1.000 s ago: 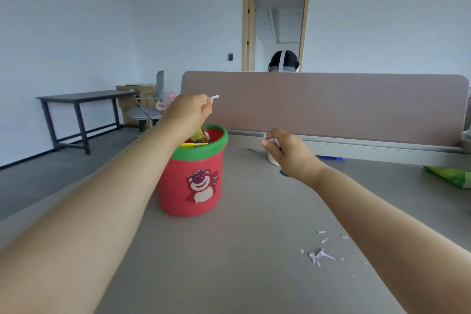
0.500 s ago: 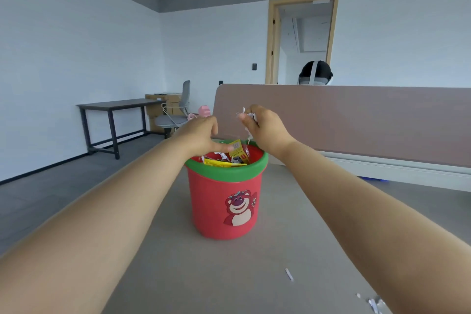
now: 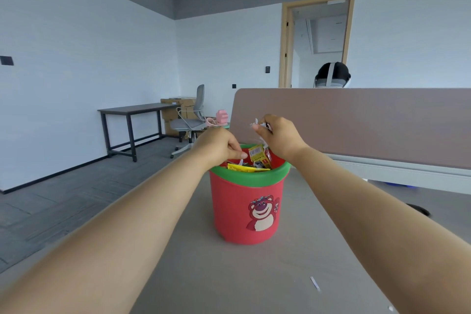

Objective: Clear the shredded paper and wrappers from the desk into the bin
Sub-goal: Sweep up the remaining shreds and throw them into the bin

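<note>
Red bin (image 3: 246, 209) with a green rim stands on the grey desk (image 3: 229, 275), full of wrappers (image 3: 257, 154). The right hand (image 3: 280, 137) pinches white paper scraps (image 3: 256, 123) above it. The left hand (image 3: 216, 145) hangs curled over the rim with a shred (image 3: 240, 161) at its fingertips; whether it grips it, I cannot tell. One strip (image 3: 315, 283) lies on the desk.

A dusty-pink fabric divider panel (image 3: 369, 122) stands ahead. By the left wall, a dark metal-legged table (image 3: 135, 109), a grey swivel office chair (image 3: 187, 123) and brown cardboard boxes (image 3: 178, 101) cluster together. A pale wooden door frame (image 3: 283, 46) stands behind.
</note>
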`<state>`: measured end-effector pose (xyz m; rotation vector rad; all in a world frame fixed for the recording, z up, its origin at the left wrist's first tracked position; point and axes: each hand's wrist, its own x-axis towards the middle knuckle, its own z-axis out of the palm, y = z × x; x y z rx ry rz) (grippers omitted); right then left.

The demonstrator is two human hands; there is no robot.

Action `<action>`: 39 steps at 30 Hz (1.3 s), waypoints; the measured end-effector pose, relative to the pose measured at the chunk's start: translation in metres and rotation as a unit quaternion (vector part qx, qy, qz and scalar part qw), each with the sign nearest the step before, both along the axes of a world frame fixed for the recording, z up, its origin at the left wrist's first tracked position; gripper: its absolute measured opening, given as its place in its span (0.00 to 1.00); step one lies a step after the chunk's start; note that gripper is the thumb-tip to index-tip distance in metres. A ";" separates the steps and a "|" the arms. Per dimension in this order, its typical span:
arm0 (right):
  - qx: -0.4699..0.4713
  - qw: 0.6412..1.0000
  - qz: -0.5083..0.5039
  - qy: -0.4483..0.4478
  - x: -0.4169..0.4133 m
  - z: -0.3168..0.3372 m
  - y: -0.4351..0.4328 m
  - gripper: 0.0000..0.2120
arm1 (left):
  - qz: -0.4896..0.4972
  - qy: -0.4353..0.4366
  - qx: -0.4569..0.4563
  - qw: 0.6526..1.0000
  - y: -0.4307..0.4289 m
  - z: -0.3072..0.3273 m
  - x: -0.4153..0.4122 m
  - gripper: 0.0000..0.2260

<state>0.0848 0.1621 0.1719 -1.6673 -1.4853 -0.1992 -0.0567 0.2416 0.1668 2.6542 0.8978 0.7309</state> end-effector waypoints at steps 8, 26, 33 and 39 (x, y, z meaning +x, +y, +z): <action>-0.012 0.999 0.022 -0.024 -0.005 -0.001 -0.002 0.16 | -0.029 -0.032 -0.026 0.999 0.003 -0.002 -0.018 0.12; -0.150 0.988 0.024 -0.038 -0.007 -0.015 -0.015 0.13 | -0.017 -0.117 0.071 0.990 -0.021 -0.038 -0.046 0.08; -0.098 0.994 -0.010 -0.038 -0.007 -0.017 -0.027 0.06 | -0.019 -0.171 0.153 0.973 -0.035 -0.041 -0.049 0.08; -0.007 0.999 0.007 -0.049 -0.004 -0.031 -0.061 0.04 | -0.084 -0.210 0.259 0.939 -0.070 -0.058 -0.036 0.10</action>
